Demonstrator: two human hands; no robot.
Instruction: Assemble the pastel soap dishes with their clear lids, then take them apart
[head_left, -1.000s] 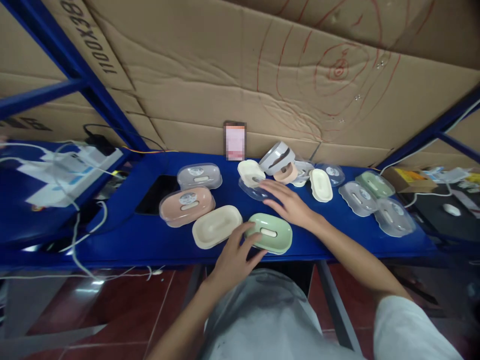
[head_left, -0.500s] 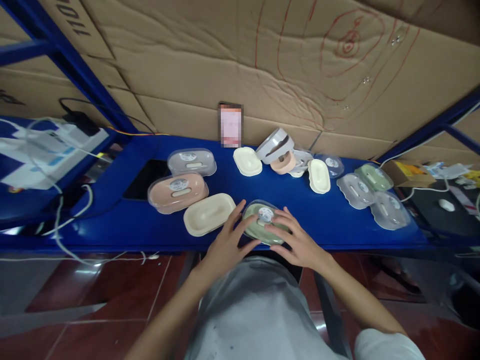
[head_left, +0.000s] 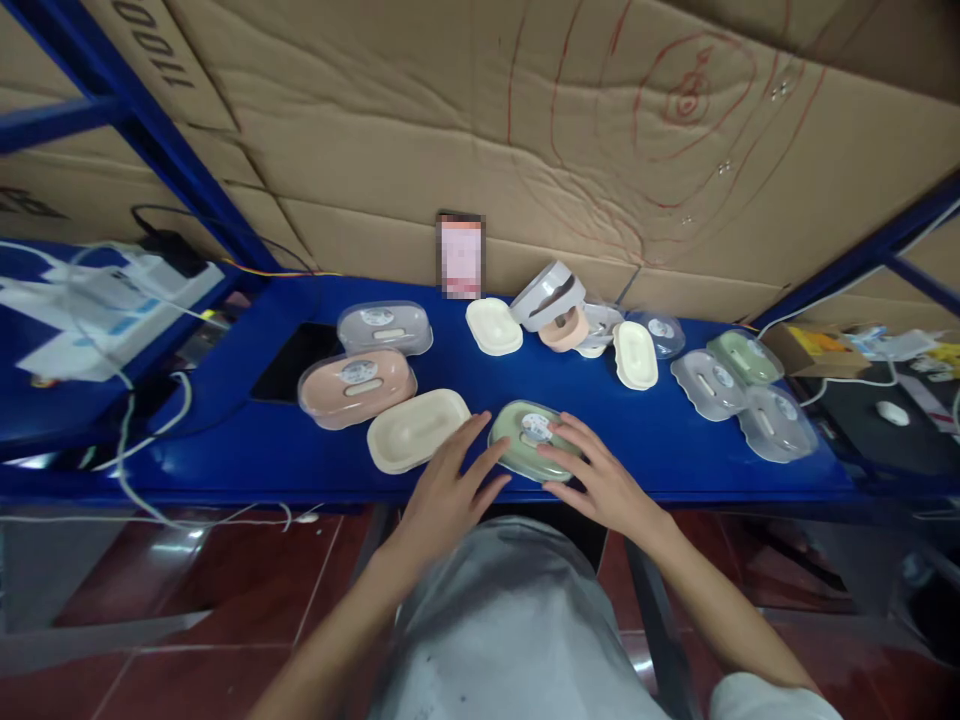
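A green soap box (head_left: 517, 440) under a clear lid with a round label sits near the table's front edge. My left hand (head_left: 454, 480) is at its left side, fingers spread, with nothing gripped. On the right, my right hand (head_left: 604, 480) has its fingers apart, their tips at the lid's right end; whether they press on it I cannot tell. Just left of the green box lies a cream soap tray (head_left: 412, 432), close to my left fingertips. Behind it are a lidded pink soap box (head_left: 337, 390) and a lidded grey soap box (head_left: 382, 325).
A cream tray (head_left: 493, 327) lies near the propped phone (head_left: 460, 255). Grey and pink shells (head_left: 551, 298) are piled beside another cream tray (head_left: 636, 355) and a clear lid (head_left: 657, 333). Lidded boxes (head_left: 780, 425) stand at the right. White cables and power strips (head_left: 127, 305) occupy the left.
A clear lid, earlier under my right hand by the far cream tray, is now on the green soap box. My right hand came back toward me; both hands have since spread slightly outward.
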